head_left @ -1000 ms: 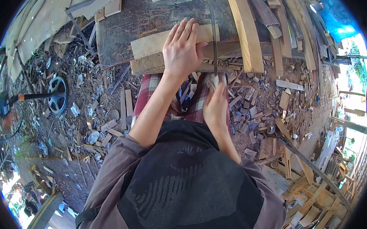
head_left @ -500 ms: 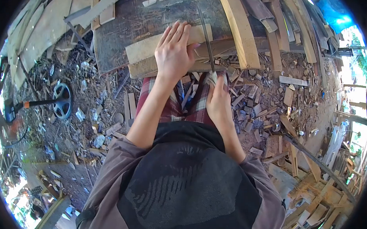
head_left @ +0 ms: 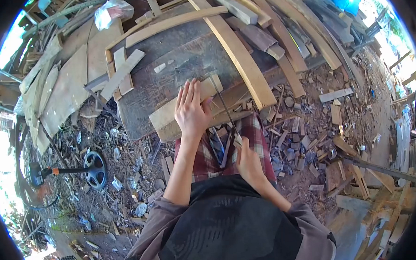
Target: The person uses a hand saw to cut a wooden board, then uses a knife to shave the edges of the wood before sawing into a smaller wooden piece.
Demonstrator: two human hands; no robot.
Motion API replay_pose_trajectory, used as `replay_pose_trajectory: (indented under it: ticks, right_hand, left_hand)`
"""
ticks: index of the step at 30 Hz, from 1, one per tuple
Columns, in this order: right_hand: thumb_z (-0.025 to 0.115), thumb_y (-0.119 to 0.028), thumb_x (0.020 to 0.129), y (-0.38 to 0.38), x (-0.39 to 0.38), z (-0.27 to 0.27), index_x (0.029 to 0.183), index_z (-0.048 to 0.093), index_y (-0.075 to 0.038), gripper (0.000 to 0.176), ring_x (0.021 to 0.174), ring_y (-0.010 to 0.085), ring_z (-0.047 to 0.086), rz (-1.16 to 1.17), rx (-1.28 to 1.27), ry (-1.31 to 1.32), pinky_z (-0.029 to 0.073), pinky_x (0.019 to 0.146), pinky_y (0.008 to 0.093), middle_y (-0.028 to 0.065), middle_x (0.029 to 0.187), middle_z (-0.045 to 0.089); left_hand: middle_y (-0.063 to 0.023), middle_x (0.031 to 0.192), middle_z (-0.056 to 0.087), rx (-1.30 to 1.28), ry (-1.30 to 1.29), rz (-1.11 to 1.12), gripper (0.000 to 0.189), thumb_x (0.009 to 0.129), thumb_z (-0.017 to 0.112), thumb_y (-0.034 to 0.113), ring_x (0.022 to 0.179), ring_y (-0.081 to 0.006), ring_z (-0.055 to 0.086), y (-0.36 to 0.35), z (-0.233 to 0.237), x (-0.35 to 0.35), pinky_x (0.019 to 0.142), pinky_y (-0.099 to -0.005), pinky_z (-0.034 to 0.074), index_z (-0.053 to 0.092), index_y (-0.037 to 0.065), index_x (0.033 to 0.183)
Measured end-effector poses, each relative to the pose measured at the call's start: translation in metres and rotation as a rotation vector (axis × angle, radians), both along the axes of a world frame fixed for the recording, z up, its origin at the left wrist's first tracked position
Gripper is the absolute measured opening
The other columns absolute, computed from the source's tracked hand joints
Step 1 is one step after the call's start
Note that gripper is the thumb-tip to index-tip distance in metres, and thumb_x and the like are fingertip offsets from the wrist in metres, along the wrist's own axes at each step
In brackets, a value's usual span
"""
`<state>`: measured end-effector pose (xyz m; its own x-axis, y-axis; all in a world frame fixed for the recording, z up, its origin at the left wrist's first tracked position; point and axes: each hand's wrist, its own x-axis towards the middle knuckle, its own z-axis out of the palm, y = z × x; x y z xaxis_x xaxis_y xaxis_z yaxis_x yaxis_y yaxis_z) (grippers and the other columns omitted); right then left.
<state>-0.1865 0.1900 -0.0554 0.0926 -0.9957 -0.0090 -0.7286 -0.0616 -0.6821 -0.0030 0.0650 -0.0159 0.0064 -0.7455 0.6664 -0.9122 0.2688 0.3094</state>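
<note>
My left hand (head_left: 191,113) lies flat on a short wooden board (head_left: 167,114), fingers stretched and together, thumb out to the side. The board rests along the near edge of a dark, scarred workbench (head_left: 140,93). In my right hand (head_left: 249,164) is the handle of a handsaw (head_left: 226,108), the fingers wrapped around it. Its narrow blade slants away from me across the board's right end, and its far tip shows near the board's far edge. Below the bench edge are my legs in plaid trousers (head_left: 255,141).
A long beam (head_left: 242,60) crosses the bench right of the saw, among several stacked planks (head_left: 287,69). Thin strips (head_left: 122,71) lie at the bench's left. Offcuts and chips (head_left: 293,139) litter the ground. A spoked wheel (head_left: 95,170) on a black shaft stands at left.
My view has tilted up, showing more of the bench. The saw has been drawn back toward me, with less blade beyond the board. My left hand stays on the board.
</note>
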Motion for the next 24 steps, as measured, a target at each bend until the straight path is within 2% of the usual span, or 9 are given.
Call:
replay_pose_trajectory:
  ticks: [3,9,13,16,20,24]
  right_hand:
    - [0.049,-0.004,0.091,0.000,0.000,0.004,0.121,0.037,-0.001,0.032,0.069,0.0481,0.063,0.014,0.007,0.029,0.049,0.061,0.0594,0.0283,0.071,0.063]
    - [0.048,-0.006,0.092,-0.069,0.030,0.048,0.118,0.037,-0.002,0.028,0.075,0.0478,0.064,0.025,0.038,0.104,0.051,0.064,0.0576,0.0306,0.077,0.064]
    - [0.048,-0.007,0.094,-0.075,0.036,0.056,0.118,0.036,-0.002,0.027,0.074,0.0491,0.064,0.015,0.069,0.071,0.050,0.063,0.0587,0.0306,0.076,0.064]
    - [0.047,-0.009,0.096,-0.050,0.025,0.035,0.120,0.036,-0.002,0.027,0.073,0.0494,0.064,0.020,0.034,0.033,0.050,0.062,0.0592,0.0302,0.075,0.064]
    - [0.048,-0.008,0.096,0.000,0.004,0.019,0.118,0.037,-0.001,0.026,0.071,0.0478,0.064,0.000,0.112,0.104,0.049,0.061,0.0595,0.0296,0.073,0.063]
    - [0.049,-0.008,0.095,0.001,0.002,0.029,0.120,0.036,-0.001,0.029,0.071,0.0478,0.064,0.022,0.081,0.101,0.049,0.061,0.0596,0.0296,0.071,0.062]
  left_hand:
    - [-0.0147,0.130,0.062,0.014,-0.011,-0.017,0.048,0.084,0.068,0.021,0.126,-0.0323,0.055,0.005,-0.001,0.002,0.109,-0.0425,0.041,0.060,-0.001,0.125]
    - [-0.0150,0.131,0.061,0.011,-0.014,-0.036,0.049,0.083,0.067,0.021,0.128,-0.0311,0.053,0.004,-0.003,0.002,0.111,-0.0422,0.039,0.060,-0.003,0.124]
    - [-0.0147,0.130,0.062,-0.002,-0.004,-0.003,0.047,0.082,0.069,0.020,0.126,-0.0312,0.055,0.003,-0.001,0.001,0.109,-0.0426,0.041,0.061,-0.002,0.123]
    - [-0.0143,0.129,0.062,-0.008,0.014,0.008,0.047,0.081,0.069,0.019,0.126,-0.0307,0.055,0.003,-0.002,-0.001,0.110,-0.0423,0.040,0.062,-0.001,0.123]
    - [-0.0139,0.129,0.063,-0.007,0.032,0.000,0.047,0.081,0.069,0.019,0.126,-0.0305,0.055,0.003,-0.001,0.000,0.109,-0.0419,0.041,0.062,-0.001,0.123]
    - [-0.0136,0.129,0.063,0.001,0.025,-0.025,0.048,0.082,0.069,0.019,0.125,-0.0305,0.056,0.003,-0.002,0.002,0.109,-0.0419,0.041,0.062,-0.001,0.124]
